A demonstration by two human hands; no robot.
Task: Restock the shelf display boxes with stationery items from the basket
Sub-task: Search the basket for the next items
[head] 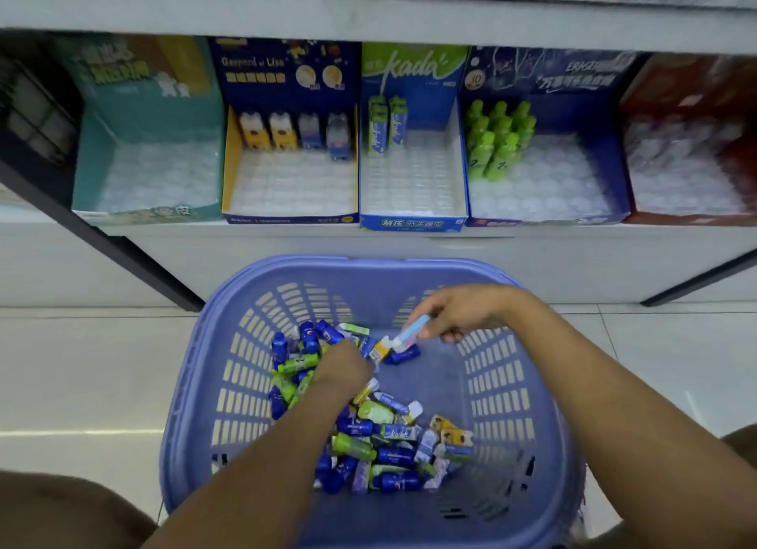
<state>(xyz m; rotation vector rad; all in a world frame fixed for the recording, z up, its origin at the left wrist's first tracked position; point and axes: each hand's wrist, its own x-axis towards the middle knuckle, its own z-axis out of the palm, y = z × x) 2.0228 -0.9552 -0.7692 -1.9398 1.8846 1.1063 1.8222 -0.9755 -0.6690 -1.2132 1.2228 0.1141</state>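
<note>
A blue plastic basket (196,384) stands on the floor in front of the shelf, holding several small stationery items (389,442) in blue, green, white and yellow wrappers. My right hand (458,315) pinches a light blue and pink eraser (411,335) above the pile. My left hand (348,364) reaches down into the heap near a yellow item (381,350); its fingers are hidden. On the shelf stand display boxes: a teal box (94,167), a dark blue box (229,171) with bottle-shaped erasers, a Kada box (409,222), and a blue box (618,188) with green bottles.
A red display box (733,147) stands at the far right of the shelf. A dark shelf post (123,257) slants down at the left, another at the right (696,278). White floor tiles (82,364) surround the basket. An upper shelf edge (368,20) overhangs the boxes.
</note>
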